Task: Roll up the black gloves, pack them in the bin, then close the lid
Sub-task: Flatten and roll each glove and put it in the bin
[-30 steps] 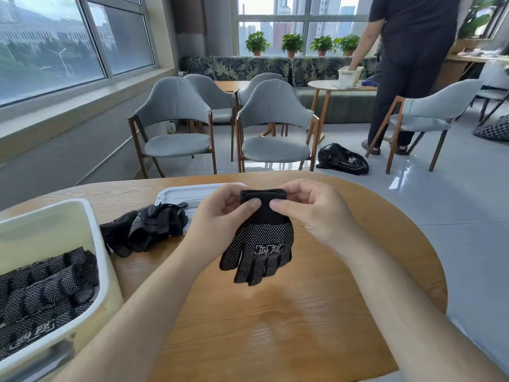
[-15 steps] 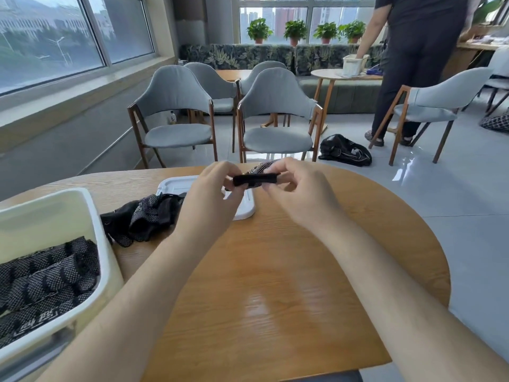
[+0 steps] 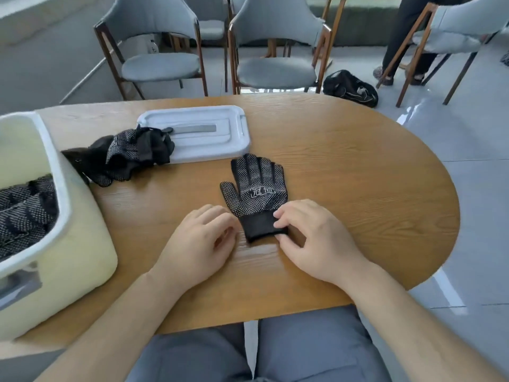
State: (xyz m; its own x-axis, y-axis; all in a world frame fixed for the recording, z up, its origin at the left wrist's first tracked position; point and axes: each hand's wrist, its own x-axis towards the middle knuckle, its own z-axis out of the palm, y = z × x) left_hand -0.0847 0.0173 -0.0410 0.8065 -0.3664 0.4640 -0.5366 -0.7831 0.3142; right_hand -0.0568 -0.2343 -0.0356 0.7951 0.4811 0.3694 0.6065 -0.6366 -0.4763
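One black dotted glove [image 3: 256,188] lies flat on the round wooden table [image 3: 358,188], palm up, fingers pointing away from me. My right hand [image 3: 311,238] pinches the right edge of its plain cuff between thumb and fingertips. My left hand [image 3: 203,238] rests just left of the cuff, fingers loosely curled, holding nothing. A heap of loose black gloves [image 3: 129,155] lies left of centre, partly on the white lid [image 3: 212,139]. The pale yellow bin [image 3: 74,244] stands at the left with rolled gloves [image 3: 24,210] inside.
Grey chairs [image 3: 272,64] stand beyond the table's far edge. A black bag [image 3: 349,88] lies on the floor at the back right, near a standing person's legs [image 3: 405,42]. My knees [image 3: 303,354] are under the near table edge.
The glove that both hands held up by its cuff now lies spread flat on the table. Both hands came down to the cuff, and my view has tilted downward.
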